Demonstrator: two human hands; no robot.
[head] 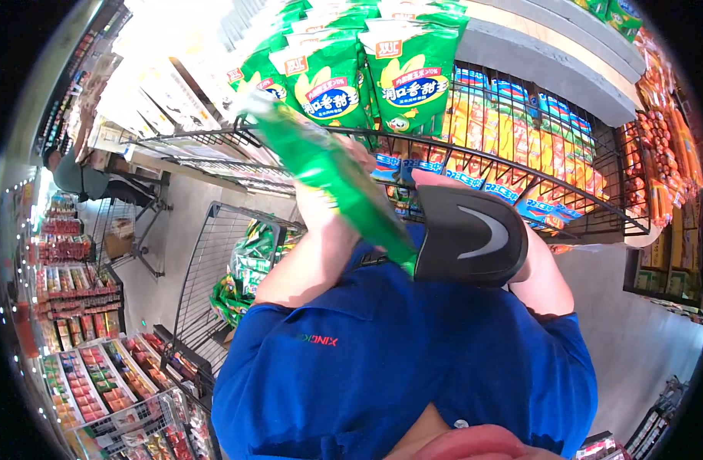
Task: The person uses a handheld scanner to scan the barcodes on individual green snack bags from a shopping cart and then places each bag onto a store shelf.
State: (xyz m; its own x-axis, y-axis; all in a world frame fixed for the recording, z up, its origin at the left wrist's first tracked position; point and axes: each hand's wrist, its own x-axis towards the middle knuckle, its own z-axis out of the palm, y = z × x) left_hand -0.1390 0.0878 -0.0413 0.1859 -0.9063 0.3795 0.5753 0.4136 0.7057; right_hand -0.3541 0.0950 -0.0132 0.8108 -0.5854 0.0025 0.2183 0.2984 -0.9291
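Note:
A green plastic snack bag (pixel 334 178), blurred by motion, hangs tilted in front of my chest. My left hand (pixel 357 152) grips it from behind, so much of that hand is hidden. To its right is my right hand (pixel 435 178), with only some of the hand showing. A black panel with a grey curved mark (pixel 469 236) covers the right wrist and palm area; whether it is worn or held is unclear. Matching green bags (pixel 412 80) stand upright in rows just beyond my hands, above a black wire rack (pixel 495 155).
Yellow and blue packets (pixel 501 132) fill the wire rack. A shopping cart (pixel 213 253) holding green packages (pixel 253 264) stands at my left. Farther left, a person (pixel 92 175) is beside another cart (pixel 112 224). Orange packaged goods (pixel 662 161) hang at the right.

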